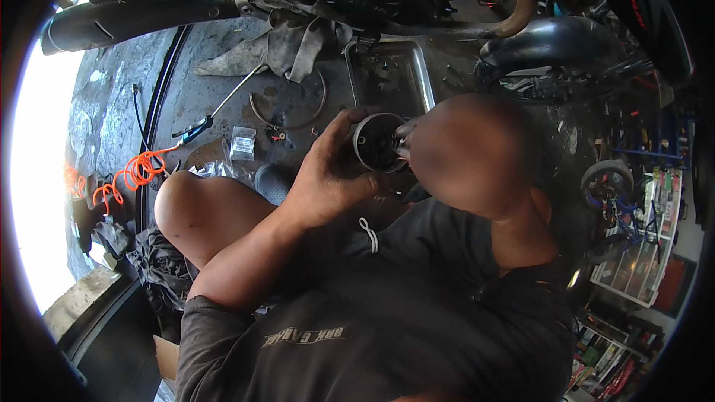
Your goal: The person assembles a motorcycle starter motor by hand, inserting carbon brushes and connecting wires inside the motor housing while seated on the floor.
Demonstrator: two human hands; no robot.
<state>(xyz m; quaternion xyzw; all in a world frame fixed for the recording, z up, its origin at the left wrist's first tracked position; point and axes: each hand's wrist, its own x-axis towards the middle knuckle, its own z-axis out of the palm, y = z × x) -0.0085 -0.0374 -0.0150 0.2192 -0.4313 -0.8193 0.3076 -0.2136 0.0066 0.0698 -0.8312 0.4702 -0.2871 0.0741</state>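
Note:
Above my lap, my left hand (333, 173) is closed around the side of a round, cup-shaped metal part (376, 150). Its open end shows a pale rim and a dark inside; I cannot tell its exact kind. My right hand (469, 156) is at the right side of this part. A blur covers most of that hand, and only dark fingertips show at the rim, so its grip is unclear. Just beyond the hands lies a rectangular metal tray (430, 78) with small bits in it.
A motorcycle with a dark exhaust muffler (141, 21) stands across the far side. A grey rag (298, 48), a blue air blow gun (197, 131) on a coiled orange hose (141, 171), and a small clear packet (243, 143) are to the left. Shelving (633, 231) stands right.

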